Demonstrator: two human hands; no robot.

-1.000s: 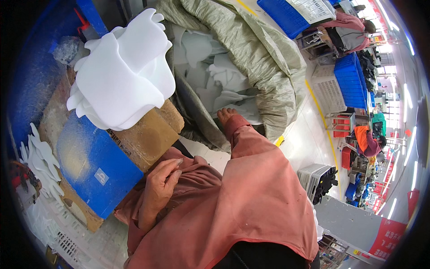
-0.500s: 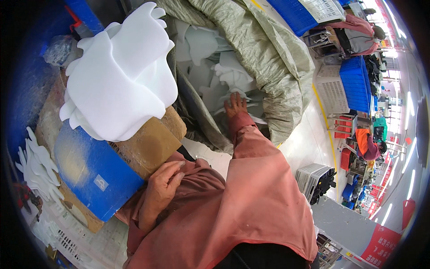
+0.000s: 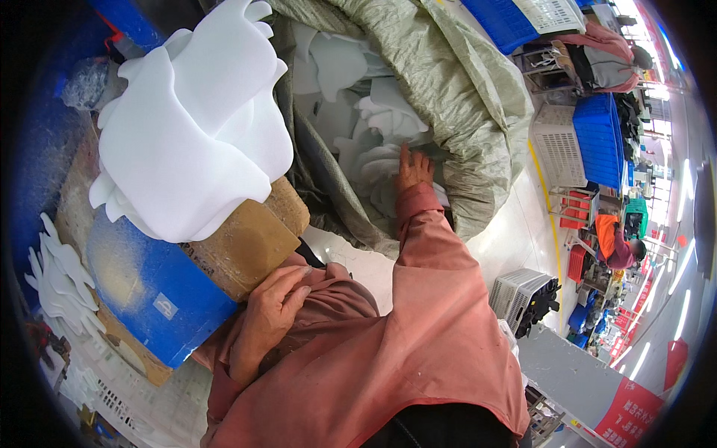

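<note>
My right hand (image 3: 414, 170) reaches into a large grey-green woven sack (image 3: 467, 127). Its fingers are stretched and apart, touching or just above a loose stack of white foam cutouts (image 3: 381, 168); I cannot tell how firmly they press. More thin white cutouts (image 3: 337, 66) with wavy edges lie deeper in the sack. My left hand (image 3: 270, 312) rests on my lap, fingers extended and thumb apart, holding nothing. Beyond it, a big pile of white foam sheets (image 3: 202, 134) with scalloped edges sits on a cardboard box (image 3: 250, 250) and a blue surface (image 3: 153, 287).
White hand-like cutouts (image 3: 63, 280) lie at the far left, above a white perforated crate (image 3: 157, 407). Right of the sack stand a grey crate with black items (image 3: 515, 295) and blue crates (image 3: 597, 142). Two people work in the background.
My right hand has shifted slightly right and nearer inside the sack, uncovering more of the stacked foam pieces. My left hand has stayed on my lap.
</note>
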